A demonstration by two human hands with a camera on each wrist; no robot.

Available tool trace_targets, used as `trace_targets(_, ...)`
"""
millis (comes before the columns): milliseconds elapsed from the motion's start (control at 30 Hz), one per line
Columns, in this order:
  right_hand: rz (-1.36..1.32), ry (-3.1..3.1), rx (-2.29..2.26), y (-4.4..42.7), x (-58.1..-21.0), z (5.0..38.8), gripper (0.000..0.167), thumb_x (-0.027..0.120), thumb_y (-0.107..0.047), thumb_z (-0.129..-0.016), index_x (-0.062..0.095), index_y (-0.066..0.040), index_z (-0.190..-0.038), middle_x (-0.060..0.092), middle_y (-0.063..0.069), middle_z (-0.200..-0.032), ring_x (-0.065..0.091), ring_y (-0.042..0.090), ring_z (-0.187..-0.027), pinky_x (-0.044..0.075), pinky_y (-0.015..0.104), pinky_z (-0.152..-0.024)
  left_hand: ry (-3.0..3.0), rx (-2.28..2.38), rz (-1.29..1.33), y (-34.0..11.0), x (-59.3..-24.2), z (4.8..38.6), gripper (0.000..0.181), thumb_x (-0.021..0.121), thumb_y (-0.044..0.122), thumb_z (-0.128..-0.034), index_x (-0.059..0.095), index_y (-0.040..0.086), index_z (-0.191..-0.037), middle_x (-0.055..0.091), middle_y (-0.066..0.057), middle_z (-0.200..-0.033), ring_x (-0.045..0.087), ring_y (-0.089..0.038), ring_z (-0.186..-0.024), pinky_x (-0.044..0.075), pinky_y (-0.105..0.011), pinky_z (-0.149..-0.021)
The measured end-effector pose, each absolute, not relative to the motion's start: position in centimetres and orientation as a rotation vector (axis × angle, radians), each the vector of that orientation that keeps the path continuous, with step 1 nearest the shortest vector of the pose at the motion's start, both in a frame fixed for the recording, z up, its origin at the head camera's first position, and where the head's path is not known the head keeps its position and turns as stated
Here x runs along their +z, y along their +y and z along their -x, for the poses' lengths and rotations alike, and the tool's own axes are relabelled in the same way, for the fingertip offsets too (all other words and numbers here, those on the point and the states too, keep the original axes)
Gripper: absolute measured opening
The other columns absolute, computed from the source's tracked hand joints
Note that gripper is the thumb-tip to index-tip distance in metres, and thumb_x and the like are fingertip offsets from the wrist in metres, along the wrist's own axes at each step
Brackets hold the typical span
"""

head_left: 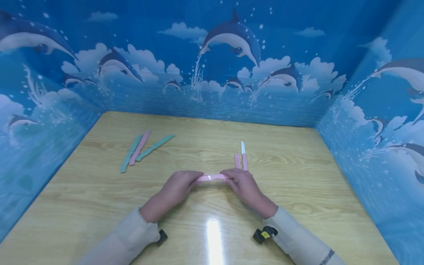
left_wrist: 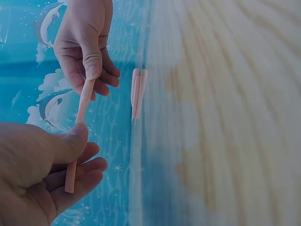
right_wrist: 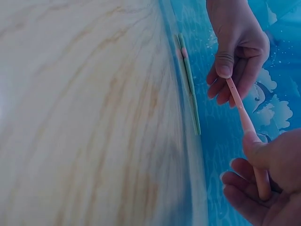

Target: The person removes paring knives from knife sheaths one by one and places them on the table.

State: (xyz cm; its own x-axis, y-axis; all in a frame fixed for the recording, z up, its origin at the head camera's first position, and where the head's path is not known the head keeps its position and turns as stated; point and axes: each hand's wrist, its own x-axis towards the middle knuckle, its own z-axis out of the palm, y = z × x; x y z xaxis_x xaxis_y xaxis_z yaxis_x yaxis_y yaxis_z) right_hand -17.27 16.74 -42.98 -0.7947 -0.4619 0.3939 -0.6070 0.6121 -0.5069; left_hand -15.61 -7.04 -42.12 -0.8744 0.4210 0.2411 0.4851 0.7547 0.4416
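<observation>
A pink knife is held level between both hands, a sliver of pale blade showing between its sheath (head_left: 203, 178) and handle (head_left: 217, 176). My left hand (head_left: 179, 186) pinches the sheath end, thumb on top in the left wrist view. The handle end is pinched by my right hand (head_left: 244, 184); the right wrist view shows its thumb over the handle (right_wrist: 262, 183). Just beyond the right hand lie a bare-bladed knife with a pink handle (head_left: 244, 161) and, beside it, a separate pink sheath (head_left: 237, 161).
At the left of the wooden table (head_left: 99, 191) lie a green knife (head_left: 130, 154), a pink one (head_left: 140, 148) and another green one (head_left: 155, 148), all with covered blades. Blue dolphin-printed cloth (head_left: 149, 99) borders the back and both sides.
</observation>
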Motion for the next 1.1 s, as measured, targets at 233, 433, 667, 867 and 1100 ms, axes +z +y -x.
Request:
trace_targets(233, -0.798, -2.679, 0.963, 16.72, -43.21, 17.03, 0.023, 0.074, -0.008, -0.084, 0.072, -0.006, -0.107, 0.073, 0.008, -0.104, 0.069, 0.021, -0.094, 0.058, 0.033, -0.082, -2.815, -0.749, 0.775, -7.08, -42.27, 15.54, 0.026, 0.072, 0.009, -0.0860, 0.070, 0.006, -0.112, 0.073, -0.010, -0.106, 0.070, -0.025, -0.097, 0.057, -0.037, -0.085)
trace_targets(433, -0.730, -2.715, 0.961, 16.63, -43.46, 16.50, 0.024, 0.075, -0.008, -0.083, 0.072, -0.005, -0.106, 0.073, 0.009, -0.101, 0.069, 0.018, -0.084, 0.059, 0.029, -0.074, -2.839, -0.766, 0.791, -7.18, -42.36, 15.39, 0.026, 0.074, 0.011, -0.0844, 0.071, 0.006, -0.110, 0.073, -0.009, -0.102, 0.070, -0.024, -0.093, 0.058, -0.036, -0.083)
trace_targets(667, -0.759, -2.676, 0.977, 16.68, -43.03, 17.22, 0.022, 0.073, -0.008, -0.085, 0.072, -0.005, -0.107, 0.073, 0.008, -0.101, 0.068, 0.017, -0.085, 0.058, 0.029, -0.076, -2.839, -0.794, 0.774, -7.21, -41.88, 15.88, 0.030, 0.075, 0.012, -0.0838, 0.069, 0.005, -0.112, 0.073, -0.010, -0.100, 0.071, -0.024, -0.090, 0.058, -0.036, -0.081)
trace_targets(867, -0.806, -2.654, 0.973, 16.84, -42.95, 17.47, 0.021, 0.072, -0.006, -0.085, 0.072, -0.005, -0.106, 0.073, 0.008, -0.102, 0.069, 0.021, -0.093, 0.058, 0.034, -0.083, -2.825, -0.784, 0.786, -7.12, -41.70, 15.92, 0.026, 0.074, 0.011, -0.0842, 0.071, 0.006, -0.109, 0.074, -0.009, -0.098, 0.071, -0.023, -0.087, 0.059, -0.036, -0.078)
trace_targets(1100, -0.700, -2.721, 0.997, 16.49, -42.84, 16.95, 0.022, 0.074, -0.007, -0.084, 0.073, -0.005, -0.105, 0.073, 0.009, -0.097, 0.063, 0.012, -0.072, 0.055, 0.024, -0.065, -2.861, -0.775, 0.702, -7.03, -41.81, 15.72, 0.020, 0.069, 0.008, -0.0891, 0.072, 0.007, -0.109, 0.073, -0.010, -0.102, 0.071, -0.024, -0.092, 0.058, -0.036, -0.083)
